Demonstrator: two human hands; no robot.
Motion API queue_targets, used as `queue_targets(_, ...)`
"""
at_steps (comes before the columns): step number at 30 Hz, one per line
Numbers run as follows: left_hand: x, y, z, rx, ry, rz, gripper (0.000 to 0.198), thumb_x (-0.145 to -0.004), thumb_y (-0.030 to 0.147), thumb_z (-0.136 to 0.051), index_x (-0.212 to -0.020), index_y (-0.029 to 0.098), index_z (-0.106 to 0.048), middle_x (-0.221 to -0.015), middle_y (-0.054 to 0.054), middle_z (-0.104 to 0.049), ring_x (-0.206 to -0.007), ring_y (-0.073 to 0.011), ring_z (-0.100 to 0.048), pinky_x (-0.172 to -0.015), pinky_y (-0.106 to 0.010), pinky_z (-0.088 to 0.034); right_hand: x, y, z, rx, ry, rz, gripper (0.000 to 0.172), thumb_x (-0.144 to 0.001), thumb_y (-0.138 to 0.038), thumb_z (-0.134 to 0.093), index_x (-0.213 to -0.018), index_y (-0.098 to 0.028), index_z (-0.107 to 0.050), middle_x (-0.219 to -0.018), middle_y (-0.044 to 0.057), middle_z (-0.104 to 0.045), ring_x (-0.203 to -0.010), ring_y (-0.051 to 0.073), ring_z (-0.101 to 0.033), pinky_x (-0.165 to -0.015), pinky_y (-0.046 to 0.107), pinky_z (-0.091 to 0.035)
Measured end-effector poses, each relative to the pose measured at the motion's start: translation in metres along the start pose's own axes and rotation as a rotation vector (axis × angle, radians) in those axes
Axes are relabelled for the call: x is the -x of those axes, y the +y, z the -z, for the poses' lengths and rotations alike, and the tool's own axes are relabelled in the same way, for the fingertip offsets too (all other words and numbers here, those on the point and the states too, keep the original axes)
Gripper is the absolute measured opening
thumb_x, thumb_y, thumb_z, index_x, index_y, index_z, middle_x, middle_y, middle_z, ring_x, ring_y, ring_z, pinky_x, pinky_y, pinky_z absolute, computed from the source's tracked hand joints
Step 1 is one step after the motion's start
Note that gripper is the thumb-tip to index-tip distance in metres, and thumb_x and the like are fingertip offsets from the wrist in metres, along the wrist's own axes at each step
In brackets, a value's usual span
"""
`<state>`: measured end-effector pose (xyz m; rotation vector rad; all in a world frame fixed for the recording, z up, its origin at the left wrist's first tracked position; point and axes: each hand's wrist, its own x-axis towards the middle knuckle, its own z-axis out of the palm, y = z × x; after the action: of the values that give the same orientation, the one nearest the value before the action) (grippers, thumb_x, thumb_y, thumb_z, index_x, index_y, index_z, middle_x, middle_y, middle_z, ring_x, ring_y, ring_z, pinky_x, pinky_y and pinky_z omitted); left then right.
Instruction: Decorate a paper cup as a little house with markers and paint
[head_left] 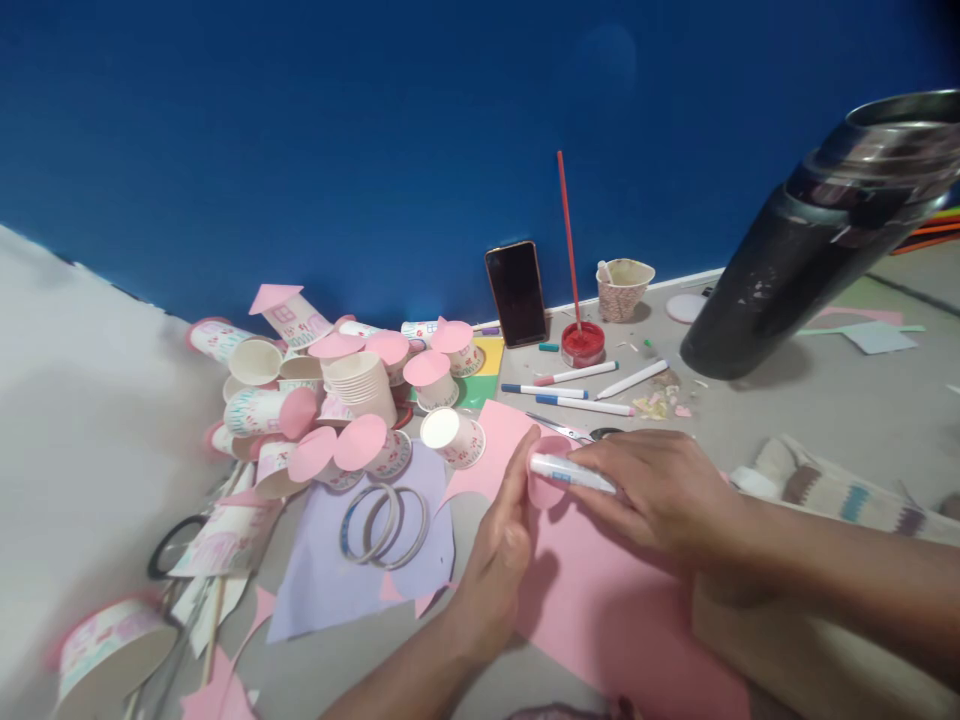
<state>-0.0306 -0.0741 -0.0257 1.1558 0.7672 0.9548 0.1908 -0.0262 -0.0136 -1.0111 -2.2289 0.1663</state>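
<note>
In my right hand (660, 485) is a slim white tube with a blue label (559, 470), its tip pointing left. That tip meets a small round piece of pink paper (551, 498), which my left hand (510, 540) holds on edge between thumb and fingers. Both hands are over a large pink paper sheet (600, 600). Just beyond my left fingertips, a decorated paper cup (454, 438) lies tilted with its white base towards me. Scissors (562, 430) lie partly hidden behind my right hand.
Several decorated paper cups with pink tops (360, 445) crowd the left. Two rings (382, 525) rest on lilac paper (315, 590). Markers (585, 405), a red paint pot (583, 345) and a leaning phone (517, 295) are at the back. A large black flask (787, 250) stands right.
</note>
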Motion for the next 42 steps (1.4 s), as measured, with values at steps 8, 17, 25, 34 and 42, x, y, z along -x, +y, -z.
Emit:
queue_targets(8,0.003,0.002,-0.010,-0.123,0.020,-0.018,0.095,-0.098,0.081,-0.047,-0.175,0.033,-0.019,-0.185,-0.005,-0.014,-0.171,-0.0391,0.000,-0.140,-0.058,-0.003,0.002,-0.001,0.001,0.047,0.000,-0.039,0.023,-0.106,-0.036,-0.059,-0.098,-0.021,-0.075,-0.071,-0.001,-0.078,-0.058,0.017,-0.070,-0.058,0.032,-0.034)
queue_targets(17,0.004,0.000,-0.005,-0.183,0.017,-0.039,0.095,-0.099,0.080,-0.047,-0.175,0.033,-0.017,-0.186,-0.006,-0.010,-0.171,-0.0384,-0.005,-0.140,-0.055,-0.006,-0.002,-0.002,0.006,0.091,-0.015,-0.044,0.031,-0.108,-0.036,-0.054,-0.089,-0.020,-0.072,-0.067,-0.001,-0.075,-0.055,0.017,-0.066,-0.058,0.033,-0.034)
queue_targets(25,-0.003,0.009,-0.011,-0.040,-0.020,-0.010,0.098,-0.098,0.080,-0.049,-0.176,0.032,-0.013,-0.185,-0.008,-0.017,-0.171,-0.0394,-0.008,-0.139,-0.058,-0.007,-0.001,0.000,0.003,0.170,0.055,0.109,0.035,-0.112,-0.036,-0.047,-0.102,-0.018,-0.074,-0.068,0.001,-0.075,-0.057,0.019,-0.067,-0.060,0.034,-0.036)
queue_targets(34,0.002,0.003,-0.017,-0.025,-0.026,0.002,0.098,-0.097,0.076,-0.057,-0.175,0.034,-0.015,-0.186,-0.004,-0.006,-0.172,-0.0352,0.003,-0.140,-0.054,-0.007,-0.002,0.004,0.004,0.268,0.058,0.019,0.038,-0.110,-0.034,-0.049,-0.081,-0.021,-0.068,-0.062,0.001,-0.072,-0.054,0.018,-0.064,-0.059,0.035,-0.033)
queue_targets(42,-0.006,0.003,-0.015,0.206,0.037,0.047,0.090,-0.096,0.080,-0.054,-0.169,0.028,-0.040,-0.180,-0.008,-0.032,-0.171,-0.0370,-0.011,-0.140,-0.055,-0.010,-0.004,0.001,0.004,0.276,0.070,0.196,0.037,-0.111,-0.027,-0.047,-0.084,-0.020,-0.070,-0.063,0.002,-0.067,-0.058,0.018,-0.057,-0.062,0.035,-0.031)
